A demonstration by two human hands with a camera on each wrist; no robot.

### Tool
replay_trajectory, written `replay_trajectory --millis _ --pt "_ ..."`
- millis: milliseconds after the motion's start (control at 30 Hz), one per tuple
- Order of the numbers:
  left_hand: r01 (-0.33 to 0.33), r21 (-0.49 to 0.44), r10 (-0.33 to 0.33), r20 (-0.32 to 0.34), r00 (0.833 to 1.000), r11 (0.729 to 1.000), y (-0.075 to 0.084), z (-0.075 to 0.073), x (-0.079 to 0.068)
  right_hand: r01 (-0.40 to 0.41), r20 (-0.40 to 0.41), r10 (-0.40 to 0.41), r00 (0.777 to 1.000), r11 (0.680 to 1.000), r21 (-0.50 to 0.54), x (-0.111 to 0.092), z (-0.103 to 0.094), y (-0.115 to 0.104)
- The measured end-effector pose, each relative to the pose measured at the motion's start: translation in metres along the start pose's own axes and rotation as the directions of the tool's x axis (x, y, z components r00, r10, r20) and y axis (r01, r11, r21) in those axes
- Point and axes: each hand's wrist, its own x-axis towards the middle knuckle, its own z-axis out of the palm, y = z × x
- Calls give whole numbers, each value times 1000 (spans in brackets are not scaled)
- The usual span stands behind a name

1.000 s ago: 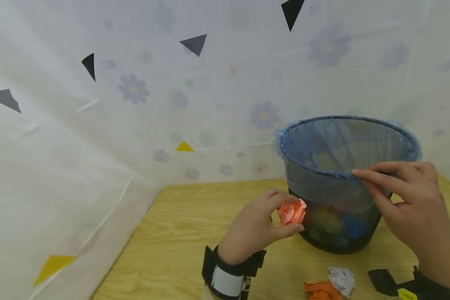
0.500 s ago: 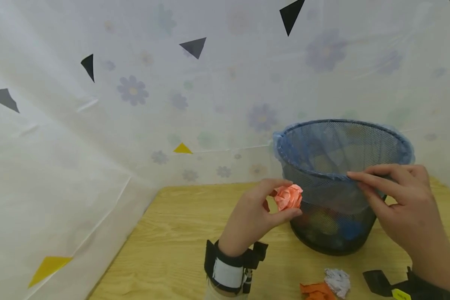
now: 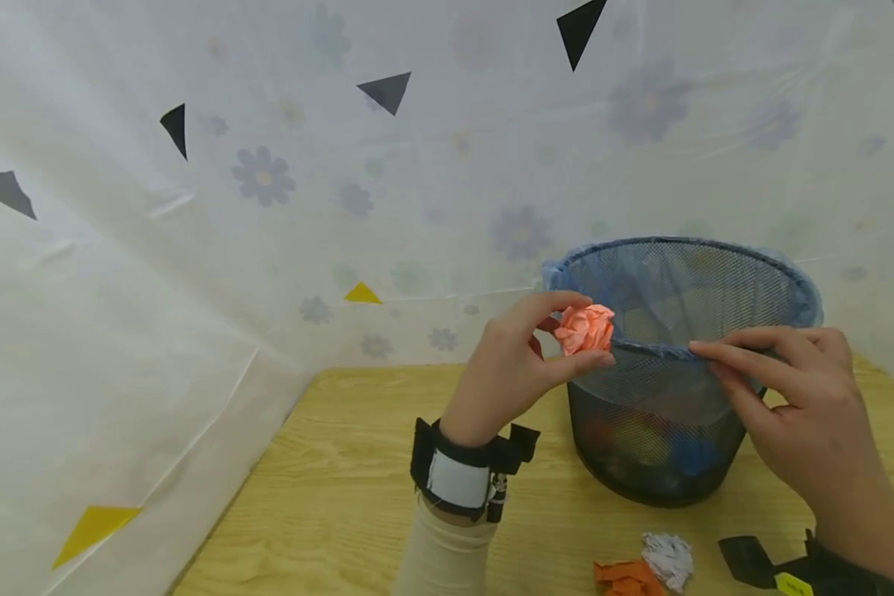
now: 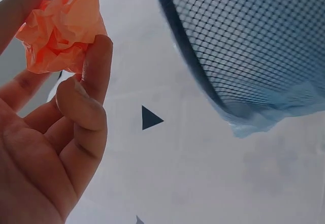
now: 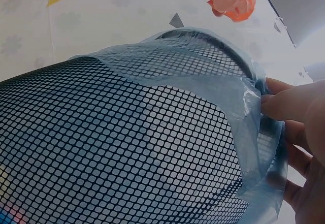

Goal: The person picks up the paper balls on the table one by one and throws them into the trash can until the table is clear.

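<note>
A crumpled salmon-pink paper ball (image 3: 585,329) is pinched between thumb and fingers of my left hand (image 3: 508,364), level with the near rim of a black mesh wastebasket (image 3: 596,439). In the left wrist view the paper ball (image 4: 63,28) sits at the fingertips, apart from the basket's rim (image 4: 190,56). My right hand (image 3: 812,397) pinches that rim, thumb outside and fingers over the edge, where a thin blue bin liner (image 5: 238,102) is folded down. Coloured contents show faintly through the lower mesh.
On the wooden table (image 3: 358,463) in front of the basket lie an orange crumpled paper (image 3: 627,578) and a white crumpled paper ball (image 3: 667,559), side by side. Behind stands a pale flowered sheet (image 3: 432,182) with black and yellow triangles.
My left hand has risen with the pink paper ball from low beside the basket to rim height. The right hand keeps its hold on the rim.
</note>
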Motion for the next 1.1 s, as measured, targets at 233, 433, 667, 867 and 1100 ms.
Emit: replay_trajectory --millis 233,433,667,867,1100 --pt "19 -11 -19 23 1000 1000 4 -5 20 7 -8 -7 1000 1000 10 1 2 0" --pt "5 15 -6 79 997 1000 11 -11 44 12 -19 -12 1000 1000 19 2 2 0" --pt "40 72 -52 174 983 997 27 -16 78 10 -20 -10 1000 1000 10 2 -1 0" --pt "60 55 -70 200 977 997 31 -12 97 26 -14 -26 1000 1000 5 3 -2 -1" --pt "57 74 -72 214 974 996 30 -4 112 52 -25 -51 998 998 25 4 -1 -1"
